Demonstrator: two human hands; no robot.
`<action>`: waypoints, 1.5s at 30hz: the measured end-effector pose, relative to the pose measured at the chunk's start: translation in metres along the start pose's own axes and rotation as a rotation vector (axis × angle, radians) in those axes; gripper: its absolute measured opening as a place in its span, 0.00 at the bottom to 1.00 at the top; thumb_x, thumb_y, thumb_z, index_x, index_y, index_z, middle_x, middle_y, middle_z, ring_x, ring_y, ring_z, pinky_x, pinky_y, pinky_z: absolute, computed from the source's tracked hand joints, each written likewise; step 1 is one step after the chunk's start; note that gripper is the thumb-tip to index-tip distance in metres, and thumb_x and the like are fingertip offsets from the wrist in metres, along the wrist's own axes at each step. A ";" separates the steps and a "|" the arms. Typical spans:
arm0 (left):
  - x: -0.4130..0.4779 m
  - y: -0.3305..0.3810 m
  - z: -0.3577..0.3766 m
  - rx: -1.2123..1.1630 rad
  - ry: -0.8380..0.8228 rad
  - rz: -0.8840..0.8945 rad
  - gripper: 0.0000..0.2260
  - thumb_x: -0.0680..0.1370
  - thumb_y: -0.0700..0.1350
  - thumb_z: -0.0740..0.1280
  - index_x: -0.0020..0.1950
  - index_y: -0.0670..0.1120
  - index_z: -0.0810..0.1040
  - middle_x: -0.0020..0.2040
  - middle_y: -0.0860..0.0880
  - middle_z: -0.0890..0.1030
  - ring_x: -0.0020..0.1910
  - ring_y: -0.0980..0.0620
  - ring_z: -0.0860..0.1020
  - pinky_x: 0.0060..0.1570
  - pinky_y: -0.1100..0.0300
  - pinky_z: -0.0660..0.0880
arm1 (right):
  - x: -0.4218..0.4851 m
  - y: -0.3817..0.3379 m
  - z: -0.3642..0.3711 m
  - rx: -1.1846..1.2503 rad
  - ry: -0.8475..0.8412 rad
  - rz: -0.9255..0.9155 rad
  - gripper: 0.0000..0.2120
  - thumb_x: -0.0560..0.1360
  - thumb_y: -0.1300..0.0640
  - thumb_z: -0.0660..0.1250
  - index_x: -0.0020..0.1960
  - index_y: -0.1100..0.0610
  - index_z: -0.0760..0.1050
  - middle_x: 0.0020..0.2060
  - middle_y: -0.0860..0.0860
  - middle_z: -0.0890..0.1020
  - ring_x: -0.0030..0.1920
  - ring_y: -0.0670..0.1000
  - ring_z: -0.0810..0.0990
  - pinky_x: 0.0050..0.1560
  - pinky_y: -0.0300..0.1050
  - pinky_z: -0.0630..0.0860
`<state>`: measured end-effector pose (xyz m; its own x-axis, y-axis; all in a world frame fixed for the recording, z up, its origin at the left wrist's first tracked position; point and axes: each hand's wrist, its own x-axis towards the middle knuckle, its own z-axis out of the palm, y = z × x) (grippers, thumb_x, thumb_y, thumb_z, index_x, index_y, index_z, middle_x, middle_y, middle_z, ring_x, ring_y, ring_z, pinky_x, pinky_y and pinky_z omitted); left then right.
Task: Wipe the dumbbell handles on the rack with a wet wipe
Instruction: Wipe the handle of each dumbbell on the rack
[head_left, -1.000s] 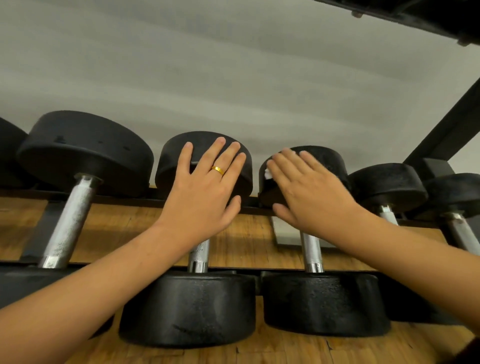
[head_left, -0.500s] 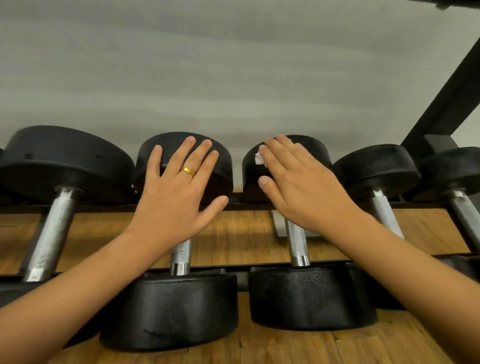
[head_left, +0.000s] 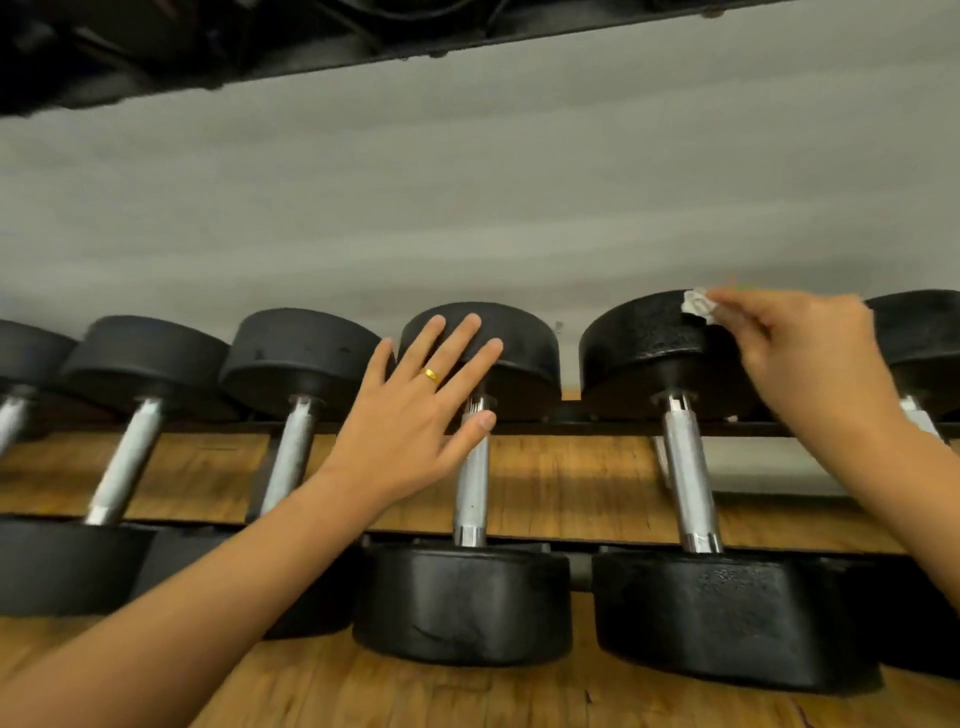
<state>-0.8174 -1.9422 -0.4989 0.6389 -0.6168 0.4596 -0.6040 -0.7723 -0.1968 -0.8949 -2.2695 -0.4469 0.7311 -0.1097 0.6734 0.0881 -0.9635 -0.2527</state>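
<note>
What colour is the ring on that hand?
Gold; the ring on the left hand shows in the head view.

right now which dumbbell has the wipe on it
The dumbbell second from the right: the right hand presses the white wipe on its far head. The left hand lies bare on the next dumbbell to its left.

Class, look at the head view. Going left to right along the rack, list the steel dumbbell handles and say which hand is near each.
Partly cut-off handle → second handle → third handle → fourth handle, under the open left hand → fifth handle → right hand pinching the wet wipe → sixth handle.
</note>
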 end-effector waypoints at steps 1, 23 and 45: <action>-0.002 -0.002 0.001 0.000 0.009 -0.010 0.30 0.84 0.64 0.50 0.85 0.54 0.54 0.85 0.51 0.52 0.84 0.47 0.52 0.77 0.34 0.58 | 0.004 -0.008 0.000 0.042 0.016 0.000 0.11 0.80 0.62 0.67 0.60 0.61 0.82 0.44 0.62 0.86 0.42 0.65 0.84 0.49 0.58 0.80; -0.030 -0.119 0.000 -0.032 0.119 -0.311 0.29 0.83 0.63 0.51 0.76 0.50 0.74 0.79 0.44 0.69 0.81 0.41 0.60 0.77 0.34 0.56 | 0.009 -0.116 0.088 0.196 -0.175 0.417 0.09 0.82 0.60 0.64 0.51 0.60 0.83 0.38 0.53 0.76 0.38 0.48 0.70 0.43 0.42 0.66; -0.029 -0.129 0.009 -0.098 0.220 -0.306 0.25 0.82 0.58 0.56 0.75 0.50 0.76 0.78 0.49 0.71 0.80 0.46 0.63 0.76 0.34 0.60 | -0.012 -0.153 0.110 0.454 -0.133 0.249 0.22 0.85 0.50 0.52 0.77 0.55 0.64 0.71 0.52 0.73 0.69 0.51 0.72 0.69 0.49 0.70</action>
<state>-0.7536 -1.8258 -0.4945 0.6858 -0.3045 0.6611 -0.4503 -0.8911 0.0567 -0.8431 -2.0938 -0.4930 0.8443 -0.2608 0.4681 0.1637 -0.7064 -0.6887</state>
